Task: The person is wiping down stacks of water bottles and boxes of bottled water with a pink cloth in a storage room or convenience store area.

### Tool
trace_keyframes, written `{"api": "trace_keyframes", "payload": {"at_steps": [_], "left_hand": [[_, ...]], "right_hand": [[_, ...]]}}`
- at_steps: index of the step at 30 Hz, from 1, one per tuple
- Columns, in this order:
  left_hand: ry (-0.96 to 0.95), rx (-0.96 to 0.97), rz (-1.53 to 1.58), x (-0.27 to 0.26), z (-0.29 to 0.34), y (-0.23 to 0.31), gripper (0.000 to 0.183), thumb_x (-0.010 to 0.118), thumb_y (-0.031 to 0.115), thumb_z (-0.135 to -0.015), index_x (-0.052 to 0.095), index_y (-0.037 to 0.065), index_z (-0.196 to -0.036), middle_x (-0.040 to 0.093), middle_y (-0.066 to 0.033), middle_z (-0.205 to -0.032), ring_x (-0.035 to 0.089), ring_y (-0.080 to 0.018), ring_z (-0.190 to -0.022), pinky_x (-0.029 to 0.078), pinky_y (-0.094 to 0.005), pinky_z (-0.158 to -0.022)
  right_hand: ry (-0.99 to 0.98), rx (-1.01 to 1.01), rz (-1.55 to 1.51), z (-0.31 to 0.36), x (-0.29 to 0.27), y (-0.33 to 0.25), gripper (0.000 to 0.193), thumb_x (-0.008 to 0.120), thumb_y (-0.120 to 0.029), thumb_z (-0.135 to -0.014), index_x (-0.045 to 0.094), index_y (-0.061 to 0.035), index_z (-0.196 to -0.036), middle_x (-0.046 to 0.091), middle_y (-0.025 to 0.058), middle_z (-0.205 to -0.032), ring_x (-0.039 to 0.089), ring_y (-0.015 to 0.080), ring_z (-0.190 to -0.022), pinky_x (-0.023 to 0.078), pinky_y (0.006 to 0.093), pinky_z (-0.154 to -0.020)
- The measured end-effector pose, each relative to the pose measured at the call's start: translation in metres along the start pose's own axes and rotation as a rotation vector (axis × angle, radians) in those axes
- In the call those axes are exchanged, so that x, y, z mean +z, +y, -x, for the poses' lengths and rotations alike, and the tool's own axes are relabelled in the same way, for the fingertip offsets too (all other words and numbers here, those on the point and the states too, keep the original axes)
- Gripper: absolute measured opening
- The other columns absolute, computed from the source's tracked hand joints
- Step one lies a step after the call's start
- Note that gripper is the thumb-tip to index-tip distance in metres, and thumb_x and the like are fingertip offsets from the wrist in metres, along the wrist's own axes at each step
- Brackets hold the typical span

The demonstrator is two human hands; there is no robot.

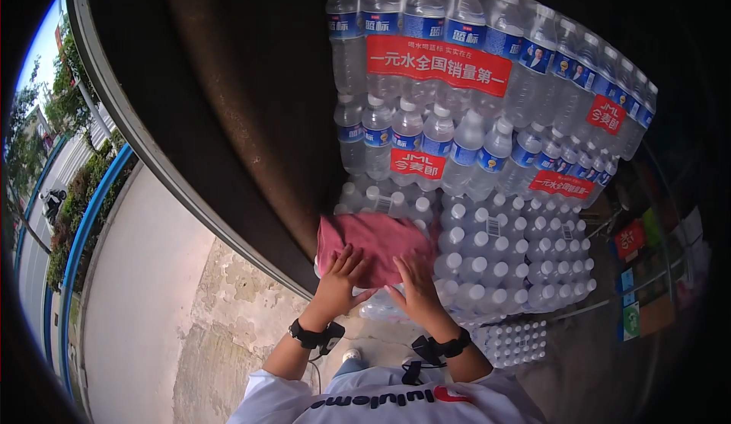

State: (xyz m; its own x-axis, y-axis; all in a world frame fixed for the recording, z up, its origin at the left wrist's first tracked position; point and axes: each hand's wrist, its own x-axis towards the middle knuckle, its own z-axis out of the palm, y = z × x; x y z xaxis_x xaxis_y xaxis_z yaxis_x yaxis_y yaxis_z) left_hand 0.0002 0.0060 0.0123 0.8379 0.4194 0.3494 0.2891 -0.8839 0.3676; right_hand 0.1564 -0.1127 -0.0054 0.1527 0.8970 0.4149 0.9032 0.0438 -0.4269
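White writing is on the blue labels (466, 33) and red bands (439, 64) of the wrapped bottles (480, 184), stacked far and right. A pink cloth (373, 245) lies at their near left; the left hand (339, 283) and right hand (415, 283) rest on it, fingers extended, unclenched. The worn floor (228, 325) is pale.

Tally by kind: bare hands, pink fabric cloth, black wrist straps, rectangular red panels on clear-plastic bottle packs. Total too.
Bare left hand and bare right hand: 2
Pink fabric cloth: 1
Black wrist straps: 2
Rectangular red panels on clear-plastic bottle packs: 4
Total: 9
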Motion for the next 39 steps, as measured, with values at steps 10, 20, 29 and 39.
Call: {"api": "trace_keyframes", "payload": {"at_steps": [10, 20, 29, 39], "left_hand": [[-0.113, 0.060, -0.081, 0.023, -0.048, -0.080, 0.058, 0.042, 0.045, -0.081, 0.038, 0.005, -0.123, 0.025, -0.0211, -0.133, 0.022, -0.0369, -0.124, 0.018, -0.0479, -0.099], [-0.476, 0.129, -0.197, 0.046, -0.144, -0.131, 0.062, 0.042, 0.049, -0.080, 0.038, 0.004, -0.123, 0.028, -0.0205, -0.131, 0.024, -0.0399, -0.121, 0.022, -0.0501, -0.098], [-0.514, 0.250, 0.006, 0.000, -0.098, -0.099, 0.046, 0.037, 0.041, -0.085, 0.045, 0.011, -0.118, 0.026, -0.0241, -0.130, 0.024, -0.0436, -0.119, 0.022, -0.0496, -0.098], [-0.312, 0.323, -0.512, 0.012, -0.165, -0.113, 0.030, 0.053, 0.034, -0.070, 0.063, 0.014, -0.090, 0.055, -0.0106, -0.101, 0.045, -0.0298, -0.104, 0.035, -0.0463, -0.086]], "right_hand": [[-0.057, 0.145, 0.321, -0.073, 0.037, 0.005, 0.066, 0.052, -0.042, -0.076, 0.034, 0.0016, -0.122, 0.034, 0.0249, -0.125, 0.028, 0.0363, -0.120, 0.018, 0.0452, -0.100], [-0.366, 0.266, 0.296, -0.138, 0.025, 0.043, 0.068, 0.039, -0.050, -0.081, 0.031, 0.0019, -0.125, 0.027, 0.0244, -0.130, 0.027, 0.0372, -0.121, 0.023, 0.0389, -0.100], [-0.220, 0.149, 0.079, -0.112, 0.012, 0.032, 0.067, 0.059, -0.044, -0.071, 0.039, 0.0018, -0.116, 0.039, 0.0251, -0.118, 0.037, 0.0356, -0.112, 0.030, 0.0429, -0.093], [-0.499, 0.175, 0.122, -0.190, 0.004, 0.023, 0.075, 0.055, -0.046, -0.072, 0.025, -0.0077, -0.129, 0.030, 0.0150, -0.130, 0.033, 0.0319, -0.118, 0.022, 0.0459, -0.098]]}}
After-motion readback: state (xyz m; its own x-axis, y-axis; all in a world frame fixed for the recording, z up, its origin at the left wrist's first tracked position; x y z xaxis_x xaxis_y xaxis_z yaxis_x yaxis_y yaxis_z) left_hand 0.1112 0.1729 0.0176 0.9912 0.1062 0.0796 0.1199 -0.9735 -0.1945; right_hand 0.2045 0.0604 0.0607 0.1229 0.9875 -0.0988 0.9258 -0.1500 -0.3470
